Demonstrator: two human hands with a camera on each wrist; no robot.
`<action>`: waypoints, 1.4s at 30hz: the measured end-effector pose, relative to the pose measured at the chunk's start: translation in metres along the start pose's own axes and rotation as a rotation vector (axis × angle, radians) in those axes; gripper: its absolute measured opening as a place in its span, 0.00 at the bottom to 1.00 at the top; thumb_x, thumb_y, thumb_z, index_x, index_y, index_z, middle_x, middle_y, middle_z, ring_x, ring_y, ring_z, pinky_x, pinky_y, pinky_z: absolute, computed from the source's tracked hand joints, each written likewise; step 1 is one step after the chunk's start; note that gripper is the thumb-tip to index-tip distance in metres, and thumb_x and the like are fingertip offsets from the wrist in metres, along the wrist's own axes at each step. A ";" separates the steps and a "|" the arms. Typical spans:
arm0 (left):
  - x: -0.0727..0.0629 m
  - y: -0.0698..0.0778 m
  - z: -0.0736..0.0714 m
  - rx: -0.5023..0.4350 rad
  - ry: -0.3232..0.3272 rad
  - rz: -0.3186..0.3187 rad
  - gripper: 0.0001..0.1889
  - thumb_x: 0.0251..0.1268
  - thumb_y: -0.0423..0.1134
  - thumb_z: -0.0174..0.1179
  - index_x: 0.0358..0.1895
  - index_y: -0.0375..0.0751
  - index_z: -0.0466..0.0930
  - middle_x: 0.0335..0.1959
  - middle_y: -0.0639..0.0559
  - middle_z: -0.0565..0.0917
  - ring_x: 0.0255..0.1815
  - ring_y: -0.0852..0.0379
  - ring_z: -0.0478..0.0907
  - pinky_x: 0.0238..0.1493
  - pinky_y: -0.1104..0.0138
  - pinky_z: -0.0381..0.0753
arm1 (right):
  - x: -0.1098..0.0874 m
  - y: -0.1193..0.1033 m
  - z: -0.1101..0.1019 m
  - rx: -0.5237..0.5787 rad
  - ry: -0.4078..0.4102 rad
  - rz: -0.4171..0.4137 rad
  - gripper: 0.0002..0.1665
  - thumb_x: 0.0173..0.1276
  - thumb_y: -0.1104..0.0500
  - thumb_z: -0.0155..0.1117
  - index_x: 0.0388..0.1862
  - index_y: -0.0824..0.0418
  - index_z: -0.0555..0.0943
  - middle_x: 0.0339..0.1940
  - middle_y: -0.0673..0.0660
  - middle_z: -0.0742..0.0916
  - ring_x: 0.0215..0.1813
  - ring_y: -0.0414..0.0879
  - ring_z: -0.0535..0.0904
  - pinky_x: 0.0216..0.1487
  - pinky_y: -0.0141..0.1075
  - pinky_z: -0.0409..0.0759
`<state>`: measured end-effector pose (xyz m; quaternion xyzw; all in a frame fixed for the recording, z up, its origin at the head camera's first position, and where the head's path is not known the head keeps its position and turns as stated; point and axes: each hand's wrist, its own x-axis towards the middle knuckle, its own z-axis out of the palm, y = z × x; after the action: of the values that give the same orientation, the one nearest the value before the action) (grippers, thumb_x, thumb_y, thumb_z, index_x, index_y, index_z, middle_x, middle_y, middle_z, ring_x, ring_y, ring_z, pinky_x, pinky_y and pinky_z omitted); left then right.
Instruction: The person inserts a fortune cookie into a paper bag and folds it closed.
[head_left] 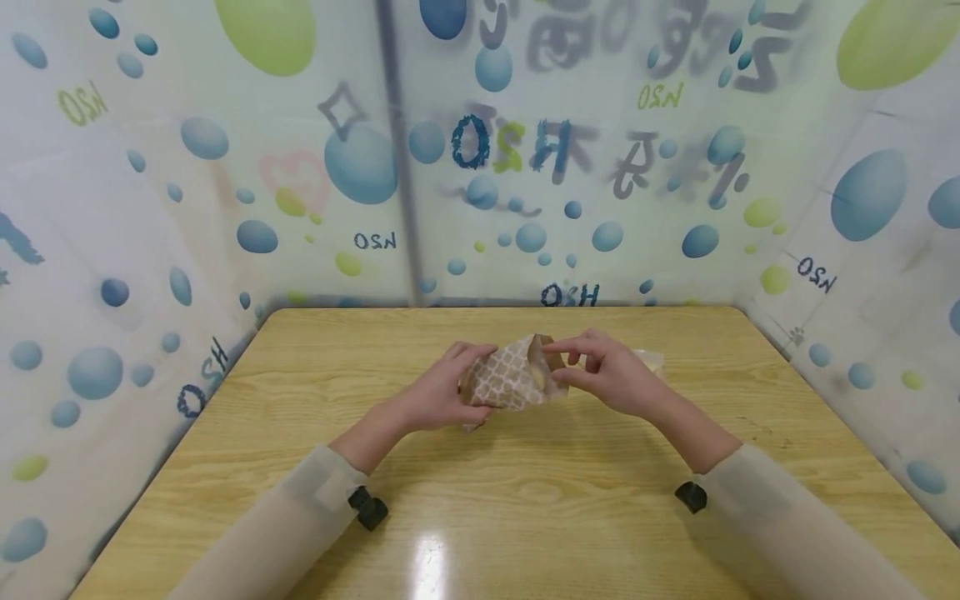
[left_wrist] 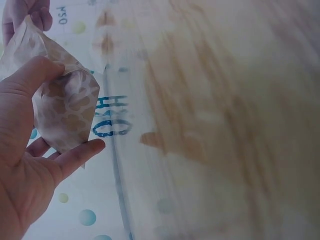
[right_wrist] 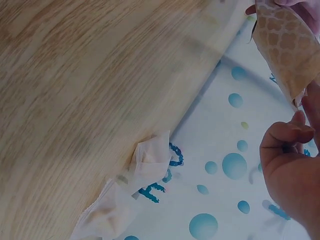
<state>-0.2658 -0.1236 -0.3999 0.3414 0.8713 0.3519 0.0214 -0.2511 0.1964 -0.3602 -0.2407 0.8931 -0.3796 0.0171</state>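
A brown paper bag with a white lattice pattern lies tilted in my left hand, its mouth facing right. In the left wrist view, the thumb lies over the bag and the fingers support it from the other side. My right hand is at the bag's mouth. Its index finger reaches to the upper rim and its thumb is near the lower rim, with a gap between them. The right wrist view has this hand close beside the bag's edge, other fingers bent.
Small white packets with pale contents lie on the wooden table, partly behind my right hand in the head view. Patterned curtain walls with bubbles and lettering enclose the table at the back and both sides.
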 end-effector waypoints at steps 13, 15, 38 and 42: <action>-0.001 0.005 -0.001 0.000 -0.018 -0.028 0.49 0.64 0.38 0.79 0.86 0.42 0.62 0.74 0.37 0.70 0.72 0.42 0.74 0.74 0.44 0.78 | 0.004 -0.003 0.004 -0.079 0.008 -0.015 0.23 0.78 0.55 0.73 0.70 0.52 0.88 0.41 0.54 0.77 0.36 0.49 0.69 0.35 0.39 0.74; -0.001 0.004 -0.001 0.001 -0.019 -0.032 0.49 0.64 0.39 0.79 0.86 0.42 0.62 0.74 0.37 0.70 0.72 0.42 0.74 0.74 0.44 0.78 | 0.005 -0.002 0.005 -0.080 0.006 -0.013 0.23 0.78 0.55 0.74 0.70 0.52 0.88 0.41 0.54 0.77 0.35 0.48 0.69 0.34 0.39 0.74; 0.001 0.003 0.000 0.029 -0.014 -0.027 0.49 0.64 0.39 0.79 0.86 0.43 0.62 0.73 0.38 0.71 0.71 0.43 0.74 0.74 0.45 0.78 | -0.030 0.049 -0.064 0.091 0.089 0.133 0.25 0.83 0.49 0.68 0.73 0.54 0.84 0.48 0.57 0.82 0.30 0.47 0.74 0.32 0.38 0.77; 0.001 0.002 0.001 0.025 -0.015 -0.029 0.49 0.64 0.38 0.79 0.86 0.42 0.62 0.73 0.37 0.71 0.71 0.43 0.74 0.74 0.44 0.78 | -0.036 0.076 -0.078 0.047 0.101 0.192 0.26 0.84 0.48 0.67 0.74 0.56 0.83 0.52 0.58 0.83 0.32 0.47 0.76 0.34 0.38 0.78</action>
<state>-0.2654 -0.1211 -0.3986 0.3318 0.8803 0.3378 0.0288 -0.2672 0.3095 -0.3624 -0.1341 0.9026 -0.4089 0.0143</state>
